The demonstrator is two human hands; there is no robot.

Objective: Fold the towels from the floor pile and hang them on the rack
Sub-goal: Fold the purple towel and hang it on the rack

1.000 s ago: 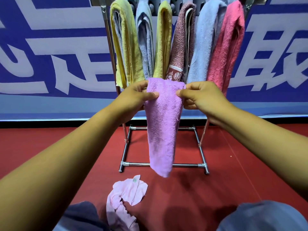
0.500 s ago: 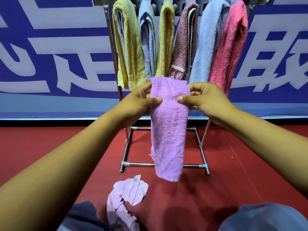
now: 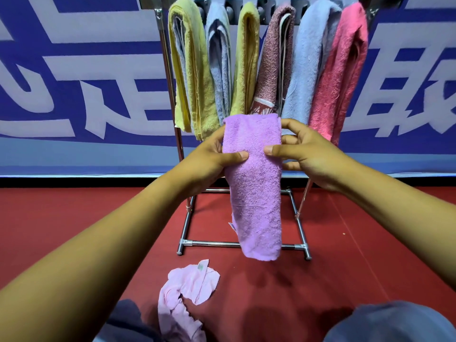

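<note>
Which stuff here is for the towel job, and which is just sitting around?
For the job:
- purple towel, held by left hand and right hand
- rack with six hung towels
- pale pink towel on the floor

Just there:
- blue banner
- red floor

We count six towels hung on the rack [image 3: 183,243]: two yellow, two blue, one maroon, one pink; one purple towel [image 3: 254,183] in hand; one pale pink towel [image 3: 187,292] on the floor; two hands.
</note>
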